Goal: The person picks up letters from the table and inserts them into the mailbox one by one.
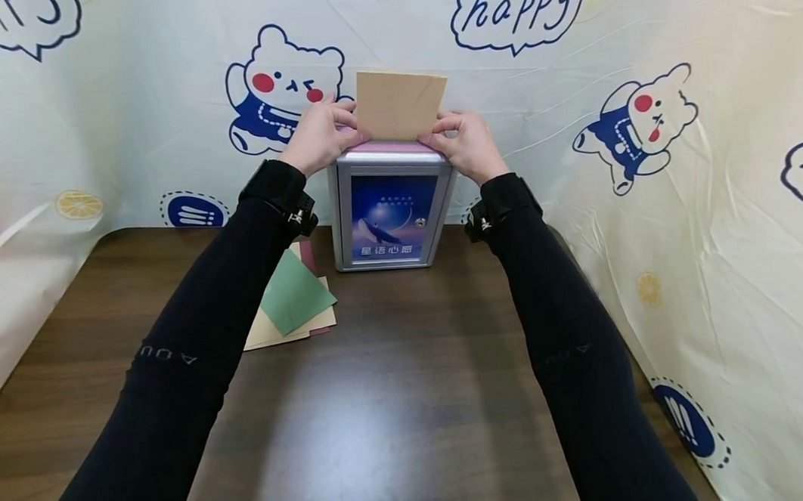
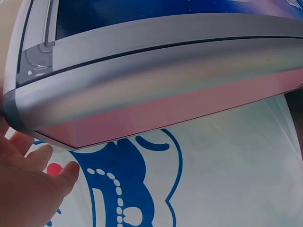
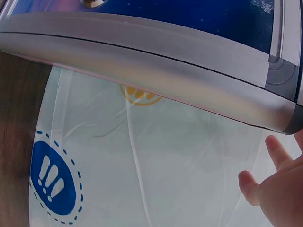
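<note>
A tan square card stands upright over the top of a silver-framed box. The box has a pink top and a blue picture of a whale on its front. My left hand pinches the card near its lower left corner, thumb in front. At the lower right corner my right hand pinches it too. The card does not show in either wrist view. In the left wrist view, part of the left hand is by the box's corner; the right wrist view has the right hand beside another corner.
Left of the box, a loose stack of paper lies on the brown table, with a green sheet on top of cream sheets. A printed cloth with bears rises behind the box and along both sides.
</note>
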Tool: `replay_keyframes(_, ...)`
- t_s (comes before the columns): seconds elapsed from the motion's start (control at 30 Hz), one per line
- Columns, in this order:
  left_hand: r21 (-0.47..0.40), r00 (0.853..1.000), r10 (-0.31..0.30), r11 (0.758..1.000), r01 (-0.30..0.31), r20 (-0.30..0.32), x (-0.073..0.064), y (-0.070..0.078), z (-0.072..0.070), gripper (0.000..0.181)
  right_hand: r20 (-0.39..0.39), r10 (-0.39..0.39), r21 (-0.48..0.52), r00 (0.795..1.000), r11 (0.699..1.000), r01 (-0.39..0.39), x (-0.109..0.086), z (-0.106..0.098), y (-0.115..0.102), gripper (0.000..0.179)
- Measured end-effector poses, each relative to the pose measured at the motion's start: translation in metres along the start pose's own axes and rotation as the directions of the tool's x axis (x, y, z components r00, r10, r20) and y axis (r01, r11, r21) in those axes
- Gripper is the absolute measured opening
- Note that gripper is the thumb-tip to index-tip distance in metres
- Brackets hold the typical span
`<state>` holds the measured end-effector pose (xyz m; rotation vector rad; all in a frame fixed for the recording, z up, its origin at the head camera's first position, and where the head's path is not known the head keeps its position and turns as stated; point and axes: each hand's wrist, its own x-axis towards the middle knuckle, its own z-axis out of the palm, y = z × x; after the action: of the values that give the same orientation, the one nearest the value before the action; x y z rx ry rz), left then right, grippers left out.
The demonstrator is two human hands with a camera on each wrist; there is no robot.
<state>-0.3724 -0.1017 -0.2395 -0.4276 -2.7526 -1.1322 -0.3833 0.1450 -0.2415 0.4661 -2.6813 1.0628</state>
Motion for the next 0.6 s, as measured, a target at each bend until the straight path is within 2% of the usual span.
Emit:
replay_keyframes(0.1, 0.003, 1.000, -0.010, 1.000, 0.010, 0.006, -0.001, 0.001, 0.000, 0.036, 0.003, 0.013, -0.029, 1.000, 0.999, -0.013, -0.004, -0.003, -0.001, 0.033)
replay_keyframes(0.3, -0.003, 1.000, -0.028, 1.000, 0.028, 0.008, -0.007, -0.001, -0.004, 0.057, 0.033, 0.034, -0.013, 0.999, 0.999, -0.033, -0.014, -0.010, -0.002, 0.055)
replay_keyframes(0.5, -0.044, 1.000, -0.020, 0.999, 0.019, -0.021, -0.017, -0.006, -0.011, 0.060, 0.031, 0.012, 0.001, 0.999, 1.000, -0.012, -0.023, -0.018, -0.010, 0.061)
replay_keyframes(0.6, -0.055, 0.999, -0.014, 0.998, 0.011, -0.047, -0.023, -0.009, -0.015, 0.059, 0.001, -0.014, 0.024, 1.000, 1.000, 0.014, -0.029, -0.018, -0.017, 0.062)
